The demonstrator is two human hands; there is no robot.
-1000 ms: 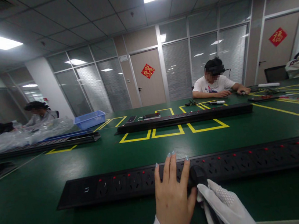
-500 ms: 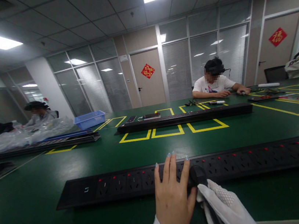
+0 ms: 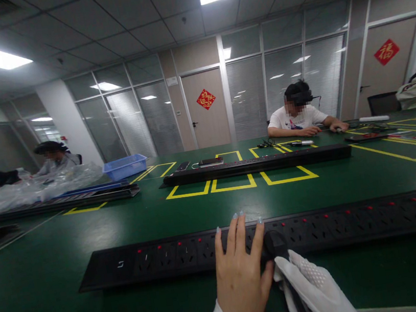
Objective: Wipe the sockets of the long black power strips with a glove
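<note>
A long black power strip (image 3: pixel 161 260) with several sockets and small red lights or switches lies across the green table. My bare left hand (image 3: pixel 239 270) rests on it, fingers stretched out and slightly spread. Just right of that hand, a black power plug (image 3: pixel 276 243) sits against a socket; whether its pins are fully in is hidden. My right hand (image 3: pixel 313 286), in a white dotted glove, is closed round the plug's lower end and its black cable, which runs down toward me.
Farther back lies a second black power strip (image 3: pixel 263 163) among yellow tape marks. A blue basket (image 3: pixel 125 166), clear plastic wrap (image 3: pixel 42 187) and dark metal channels (image 3: pixel 82 198) are at the left. A person in a white shirt (image 3: pixel 299 117) sits across the table.
</note>
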